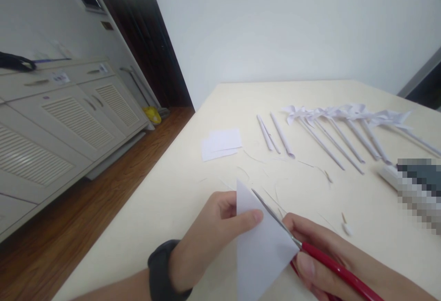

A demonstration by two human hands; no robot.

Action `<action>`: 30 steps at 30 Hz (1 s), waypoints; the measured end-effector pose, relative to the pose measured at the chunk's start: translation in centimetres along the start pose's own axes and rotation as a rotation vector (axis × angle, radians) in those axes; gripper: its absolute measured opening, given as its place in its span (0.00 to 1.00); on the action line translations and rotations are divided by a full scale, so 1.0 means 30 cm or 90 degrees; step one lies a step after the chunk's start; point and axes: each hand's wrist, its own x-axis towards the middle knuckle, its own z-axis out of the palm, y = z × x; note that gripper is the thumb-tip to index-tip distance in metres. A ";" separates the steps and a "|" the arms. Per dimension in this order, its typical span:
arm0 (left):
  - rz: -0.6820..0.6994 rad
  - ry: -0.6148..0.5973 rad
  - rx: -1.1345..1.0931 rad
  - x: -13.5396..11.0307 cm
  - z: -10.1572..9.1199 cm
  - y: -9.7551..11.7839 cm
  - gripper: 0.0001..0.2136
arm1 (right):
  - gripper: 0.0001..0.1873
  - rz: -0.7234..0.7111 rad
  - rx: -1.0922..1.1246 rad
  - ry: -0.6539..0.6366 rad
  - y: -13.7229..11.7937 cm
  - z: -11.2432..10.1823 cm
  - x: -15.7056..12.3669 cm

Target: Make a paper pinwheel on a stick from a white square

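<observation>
My left hand (210, 236), a black watch on its wrist, pinches a folded white paper triangle (258, 246) between thumb and fingers at the near edge of the cream table (179, 186). My right hand (324, 255) grips red-handled scissors (310, 250). Their metal blades run along the paper's upper right edge, pointing up and left. Both hands hover just above the tabletop.
Small white paper squares (220, 144) lie ahead at centre. Three rolled paper sticks (275, 135) and a row of several finished white pinwheels (344, 126) lie to the right. Thin paper slivers are scattered about. A pin (346, 225) and a blurred object (413, 186) lie right. Cabinets stand left.
</observation>
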 end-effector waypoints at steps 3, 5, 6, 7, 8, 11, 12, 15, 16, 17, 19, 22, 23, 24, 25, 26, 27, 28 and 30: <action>-0.006 0.010 0.013 0.001 0.002 0.001 0.09 | 0.21 0.002 0.006 -0.013 0.005 -0.004 0.002; 0.004 0.008 0.014 0.000 0.004 -0.001 0.08 | 0.22 -0.015 0.000 -0.011 0.008 -0.004 0.003; 0.010 0.005 0.011 -0.001 0.004 -0.003 0.08 | 0.21 -0.019 -0.006 -0.008 0.008 -0.004 0.003; 0.014 0.003 0.011 -0.002 0.004 -0.006 0.09 | 0.21 -0.019 -0.012 -0.004 0.008 -0.003 0.002; 0.014 0.001 0.012 -0.004 0.004 -0.007 0.09 | 0.21 -0.015 -0.017 0.002 0.006 -0.001 0.002; 0.001 0.002 0.015 -0.004 0.002 -0.009 0.10 | 0.20 -0.008 -0.025 0.020 -0.003 0.003 -0.002; -0.004 0.002 0.017 -0.004 0.001 -0.008 0.10 | 0.19 -0.008 -0.026 0.024 -0.007 0.003 -0.004; -0.002 -0.001 0.025 -0.002 0.001 -0.004 0.10 | 0.17 0.006 -0.043 0.020 -0.021 -0.001 -0.008; 0.000 -0.001 0.028 -0.001 0.001 -0.002 0.10 | 0.16 0.010 -0.054 0.017 -0.025 -0.003 -0.008; -0.001 -0.001 0.031 0.000 0.001 -0.001 0.10 | 0.16 0.007 -0.066 0.017 -0.029 -0.005 -0.008; -0.010 -0.001 0.026 0.003 0.003 -0.001 0.09 | 0.17 -0.013 -0.086 0.025 -0.035 -0.007 -0.008; -0.019 -0.013 0.000 0.006 0.008 -0.008 0.09 | 0.17 -0.013 -0.094 0.041 -0.043 -0.007 -0.011; -0.020 -0.016 -0.008 0.006 0.009 -0.011 0.09 | 0.16 0.000 -0.091 0.044 -0.045 -0.008 -0.013; -0.020 -0.018 -0.016 0.006 0.010 -0.016 0.09 | 0.16 0.014 -0.082 0.048 -0.046 -0.008 -0.016; -0.024 -0.022 -0.025 0.006 0.010 -0.020 0.09 | 0.16 0.026 -0.072 0.049 -0.046 -0.010 -0.018; -0.029 -0.021 -0.032 0.006 0.009 -0.025 0.09 | 0.15 0.037 -0.062 0.049 -0.044 -0.012 -0.020; -0.038 -0.026 -0.043 0.006 0.006 -0.030 0.09 | 0.15 0.051 -0.055 0.045 -0.040 -0.013 -0.022; -0.047 -0.029 -0.048 0.006 0.003 -0.034 0.09 | 0.15 0.056 -0.048 0.041 -0.033 -0.014 -0.023; -0.073 -0.026 -0.044 0.008 -0.004 -0.040 0.09 | 0.15 0.052 -0.038 0.052 -0.016 -0.010 -0.022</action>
